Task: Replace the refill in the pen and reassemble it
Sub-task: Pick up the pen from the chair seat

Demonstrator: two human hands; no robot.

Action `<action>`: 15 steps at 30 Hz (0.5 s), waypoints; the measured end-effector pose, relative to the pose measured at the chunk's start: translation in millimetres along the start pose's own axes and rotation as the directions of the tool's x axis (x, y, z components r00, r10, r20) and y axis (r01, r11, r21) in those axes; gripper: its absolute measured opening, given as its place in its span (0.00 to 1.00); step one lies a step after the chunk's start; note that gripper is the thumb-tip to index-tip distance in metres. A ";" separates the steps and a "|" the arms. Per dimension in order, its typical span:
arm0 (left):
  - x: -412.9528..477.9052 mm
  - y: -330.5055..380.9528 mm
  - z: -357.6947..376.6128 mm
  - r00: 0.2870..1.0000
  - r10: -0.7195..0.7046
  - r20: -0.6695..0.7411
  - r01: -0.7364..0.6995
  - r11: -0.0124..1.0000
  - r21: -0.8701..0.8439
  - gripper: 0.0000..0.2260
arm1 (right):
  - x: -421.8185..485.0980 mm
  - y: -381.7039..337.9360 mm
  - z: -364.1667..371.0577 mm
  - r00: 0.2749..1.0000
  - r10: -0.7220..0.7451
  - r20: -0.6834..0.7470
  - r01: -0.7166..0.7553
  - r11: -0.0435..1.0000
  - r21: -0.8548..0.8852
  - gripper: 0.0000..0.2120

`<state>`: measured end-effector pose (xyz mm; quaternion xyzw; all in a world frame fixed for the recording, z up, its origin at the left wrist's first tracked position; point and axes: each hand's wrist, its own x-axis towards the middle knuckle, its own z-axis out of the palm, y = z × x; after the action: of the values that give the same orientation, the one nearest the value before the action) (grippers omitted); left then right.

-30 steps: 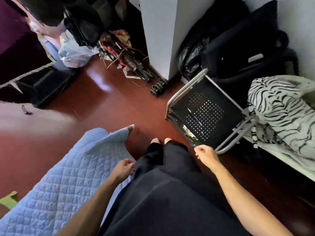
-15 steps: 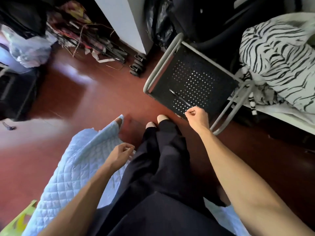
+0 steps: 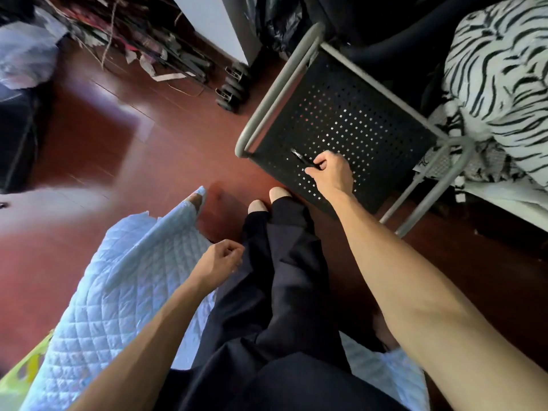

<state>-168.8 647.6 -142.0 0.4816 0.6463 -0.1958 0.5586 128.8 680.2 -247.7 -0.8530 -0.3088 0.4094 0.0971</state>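
Here the right hand (image 3: pixel 332 172) reaches out to the perforated black seat of a metal-framed chair (image 3: pixel 341 120) in the upper middle of the frame, and its thumb and curled fingers close around one end of a dark pen (image 3: pixel 301 158). The pen lies slanted on the seat near the chair's front left corner, its free tip pointing toward the upper left; whether it has been lifted off the seat or is touching it cannot be told. The left hand (image 3: pixel 221 261) sits lower, left of centre, loosely curled with fingertips drawn together at the edge of the person's dark trousers (image 3: pixel 278 277), and it holds nothing that can be made out. Beneath that hand and running to the lower left spreads a pale blue quilted blanket (image 3: pixel 118 286), partly under the person's legs. A bit of a yellow-green container (image 3: pixel 26 372) shows at the lower left edge, and its contents are hidden. At the upper left edge lies a bulging pale plastic bag (image 3: pixel 23 60), its contents impossible to tell, with a heap of tangled clutter just right of it. A zebra-striped fabric (image 3: pixel 498 84) fills the upper right, beside the chair, over a glossy red-brown floor (image 3: pixel 118 137).
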 end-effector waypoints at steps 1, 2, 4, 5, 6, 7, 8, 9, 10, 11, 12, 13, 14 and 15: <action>1.2 0.0 -0.1 1.000 -0.003 0.000 0.003 1.000 -0.001 0.06 | 2.3 -0.3 1.2 1.000 -0.002 0.003 0.002 1.000 -0.013 0.13; 1.5 -0.1 -0.1 1.000 -0.006 -0.001 0.006 1.000 -0.002 0.07 | 4.2 -0.3 2.2 1.000 -0.003 0.006 0.003 1.000 -0.024 0.13; 0.5 -0.8 -2.0 1.000 -0.012 -0.005 0.012 1.000 -0.005 0.07 | 7.7 -0.7 3.1 1.000 -0.001 0.012 0.002 0.999 -0.034 0.11; -1.0 -1.0 -3.5 1.000 -0.015 -0.008 0.015 1.000 -0.007 0.07 | 9.0 -1.2 2.8 1.000 -0.003 0.019 0.003 0.999 -0.036 0.11; -3.3 -1.1 -5.2 1.000 -0.018 -0.012 0.018 1.000 -0.012 0.07 | 9.4 -1.9 2.2 1.000 -0.004 0.027 0.006 0.999 -0.040 0.10; -6.5 -1.1 -6.8 1.000 -0.021 -0.015 0.021 1.000 -0.017 0.07 | 8.8 -2.9 0.7 0.999 -0.003 0.037 0.005 0.999 -0.044 0.10; -10.4 -0.6 -7.8 1.000 -0.022 -0.017 0.022 1.000 -0.020 0.07 | 7.4 -4.0 -2.1 0.999 0.003 0.045 -0.001 0.999 -0.043 0.10; -14.8 0.2 -8.8 1.000 -0.023 -0.020 0.023 1.000 -0.018 0.07 | 5.0 -5.2 -6.0 0.999 0.011 0.053 -0.009 0.999 -0.034 0.09; -19.6 1.0 -10.2 0.999 -0.021 -0.024 0.021 1.000 -0.016 0.07 | 1.6 -6.6 -10.5 0.998 0.016 0.060 -0.016 1.000 -0.016 0.09; -24.3 2.2 -12.3 0.999 -0.017 -0.029 0.017 1.000 -0.015 0.06 | -2.8 -8.5 -16.0 0.998 0.016 0.065 -0.017 1.000 0.006 0.09; -29.2 3.4 -14.2 0.999 -0.016 -0.036 0.015 1.000 -0.018 0.06 | -8.4 -10.8 -22.8 0.997 0.013 0.070 -0.015 0.999 0.029 0.10; -34.4 4.3 -16.4 0.999 -0.019 -0.044 0.018 1.000 -0.023 0.07 | -15.4 -13.2 -30.5 0.997 0.004 0.078 -0.008 0.999 0.052 0.10; -40.0 4.7 -18.2 0.998 -0.022 -0.056 0.021 0.999 -0.030 0.07 | -23.1 -15.7 -38.7 0.996 -0.010 0.090 0.004 0.998 0.069 0.10; -45.4 4.7 -20.2 0.997 -0.022 -0.070 0.019 0.999 -0.038 0.08 | -31.3 -18.0 -46.9 0.994 -0.028 0.107 0.019 0.997 0.076 0.10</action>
<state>-179.6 647.4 -93.3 0.4710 0.6739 -0.1726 0.5424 141.5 679.6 -189.8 -0.8216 -0.3080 0.4652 0.1170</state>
